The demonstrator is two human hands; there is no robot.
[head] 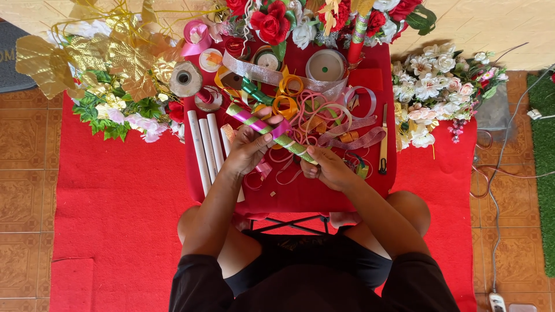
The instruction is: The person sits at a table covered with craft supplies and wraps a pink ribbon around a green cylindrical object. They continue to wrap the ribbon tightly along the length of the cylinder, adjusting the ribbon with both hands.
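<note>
Your left hand [247, 151] and right hand [328, 167] clasp the light, stiff ribbon-wrapped stick [272, 130], pointing ten o'clock; keep to its ends.

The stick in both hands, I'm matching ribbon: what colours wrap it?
Green and pink spiral bands on the stick, head view.

You have one view only, from the camera on your head, looking almost straight down. Your own lap and forearms fill the bottom of the picture, and the small red-covered surface [370, 179] sits at mid-frame, close below you. The far edge of that surface points to the top. Wide enough, the view also takes in the red carpet [115, 208] and tiled floor [26, 190] on both sides.
</note>
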